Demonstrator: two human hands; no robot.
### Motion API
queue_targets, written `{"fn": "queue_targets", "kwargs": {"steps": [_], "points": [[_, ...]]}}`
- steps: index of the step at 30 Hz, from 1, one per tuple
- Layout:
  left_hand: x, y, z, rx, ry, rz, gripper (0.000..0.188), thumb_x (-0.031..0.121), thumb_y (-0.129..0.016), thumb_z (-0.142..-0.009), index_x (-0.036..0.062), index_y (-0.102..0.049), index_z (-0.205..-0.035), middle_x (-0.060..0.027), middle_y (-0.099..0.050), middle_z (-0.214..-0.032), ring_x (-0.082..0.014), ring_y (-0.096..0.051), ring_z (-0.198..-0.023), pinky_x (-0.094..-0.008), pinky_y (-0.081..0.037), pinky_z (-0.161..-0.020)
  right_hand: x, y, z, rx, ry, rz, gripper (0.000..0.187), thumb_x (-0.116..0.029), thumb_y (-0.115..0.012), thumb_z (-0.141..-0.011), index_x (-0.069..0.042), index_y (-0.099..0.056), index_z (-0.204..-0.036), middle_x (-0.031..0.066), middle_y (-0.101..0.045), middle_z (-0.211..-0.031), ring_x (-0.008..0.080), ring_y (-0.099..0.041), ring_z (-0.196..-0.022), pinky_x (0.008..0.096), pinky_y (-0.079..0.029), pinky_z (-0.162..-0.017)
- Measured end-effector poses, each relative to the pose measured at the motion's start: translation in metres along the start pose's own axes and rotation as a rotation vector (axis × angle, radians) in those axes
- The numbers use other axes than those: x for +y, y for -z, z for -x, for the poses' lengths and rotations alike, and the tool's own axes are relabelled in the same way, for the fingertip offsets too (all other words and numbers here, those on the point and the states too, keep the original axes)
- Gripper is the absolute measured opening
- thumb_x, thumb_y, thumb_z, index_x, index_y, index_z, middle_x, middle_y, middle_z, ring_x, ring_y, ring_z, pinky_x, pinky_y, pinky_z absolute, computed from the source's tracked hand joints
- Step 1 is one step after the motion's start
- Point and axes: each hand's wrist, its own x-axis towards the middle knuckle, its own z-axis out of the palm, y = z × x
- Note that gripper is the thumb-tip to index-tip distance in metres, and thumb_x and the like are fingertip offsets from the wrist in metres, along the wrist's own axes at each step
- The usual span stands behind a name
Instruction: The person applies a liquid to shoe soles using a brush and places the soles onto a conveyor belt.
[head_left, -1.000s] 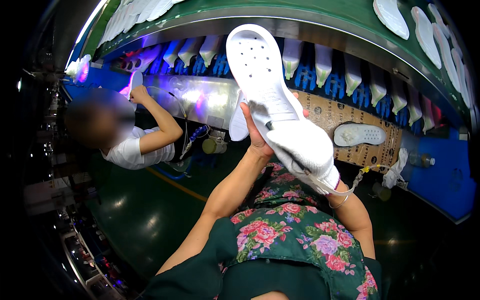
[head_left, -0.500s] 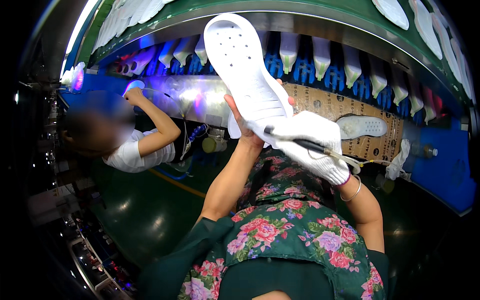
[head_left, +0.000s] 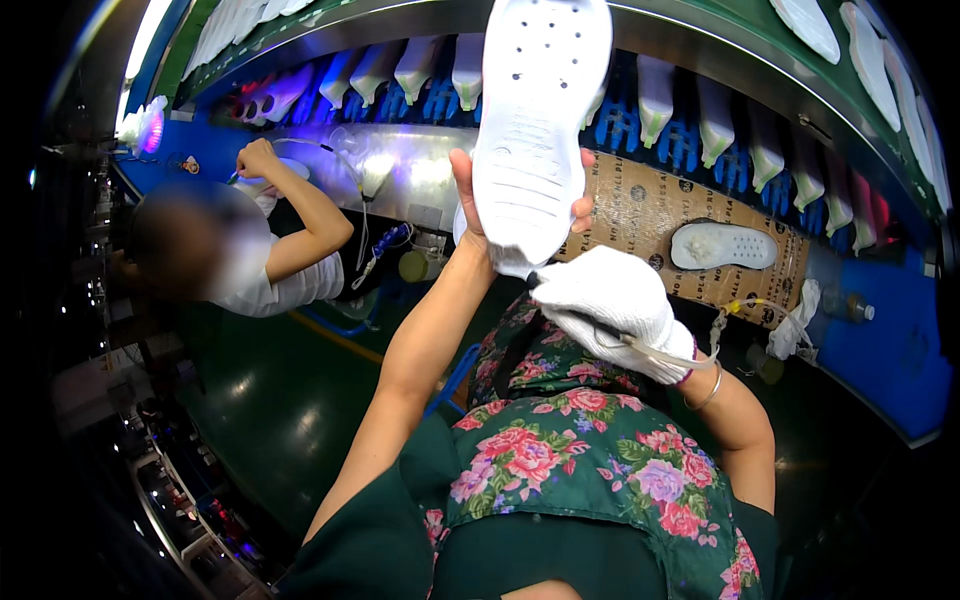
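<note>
- The white sole (head_left: 535, 150) is held at upper centre, its sides gripped by the left hand (head_left: 478, 236).
- A dark-tipped tool (head_left: 534, 280) is pinched by the gloved right hand (head_left: 618, 300), below and right; its tip is held just beside the sole's lower end.
- The sole's long axis is kept nearly upright, holed end pointed toward the top edge.

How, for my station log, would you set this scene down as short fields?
Left hand: bare, holds a white sole, holed end pointing away
Right hand: white-gloved, grips a black-tipped tool by the sole's other end
Cardboard: a second white sole lies on it
Left side: co-worker in a white shirt
Beyond: row of pale shoe shapes
</note>
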Motion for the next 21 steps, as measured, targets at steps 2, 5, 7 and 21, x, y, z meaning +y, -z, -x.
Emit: {"fn": "queue_targets", "kwargs": {"steps": [2,5,7,21], "points": [[0.002,-0.001,-0.001,-0.016,0.016,-0.024,0.119,0.086,-0.058,-0.062,0.0041,-0.033,-0.144,-0.024,-0.051,-0.127,-0.0395,-0.062,-0.088,-0.0503,-0.054,-0.073,-0.006,0.007,-0.001,-0.029,-0.204,-0.247,0.021,-0.004,-0.078,-0.072,-0.007,-0.072,-0.092,0.0103,-0.072,-0.089,0.0227,-0.069,-0.08,0.0323,-0.054,-0.071],[0.007,0.004,-0.005,-0.037,0.05,-0.156,0.118,0.087,-0.056,-0.063,0.0016,-0.037,-0.141,-0.0287,-0.054,-0.119,-0.0378,-0.062,-0.083,-0.044,-0.053,-0.065,-0.003,0.01,-0.006,0.069,-0.263,-0.092,0.019,-0.005,-0.077,-0.073,-0.007,-0.072,-0.092,0.0092,-0.071,-0.087,0.0239,-0.068,-0.079,0.0318,-0.054,-0.071],[0.012,-0.002,-0.008,-0.039,0.129,-0.232,0.112,0.085,-0.058,-0.065,0.0051,-0.037,-0.141,-0.0274,-0.051,-0.12,-0.036,-0.059,-0.082,-0.0415,-0.049,-0.061,0.0,0.007,-0.007,0.109,-0.119,0.059,0.022,-0.006,-0.076,-0.073,-0.009,-0.071,-0.094,0.0078,-0.07,-0.087,0.0256,-0.067,-0.076,0.0337,-0.053,-0.067],[0.026,-0.018,-0.013,-0.016,0.334,-0.345,0.105,0.077,-0.064,-0.068,0.0162,-0.033,-0.147,-0.0306,-0.043,-0.129,-0.0381,-0.052,-0.097,-0.042,-0.047,-0.068,-0.008,-0.001,0.001,0.06,0.031,0.133,0.025,-0.002,-0.076,-0.072,-0.009,-0.072,-0.095,0.0093,-0.071,-0.091,0.0251,-0.068,-0.077,0.0336,-0.053,-0.067]]}}
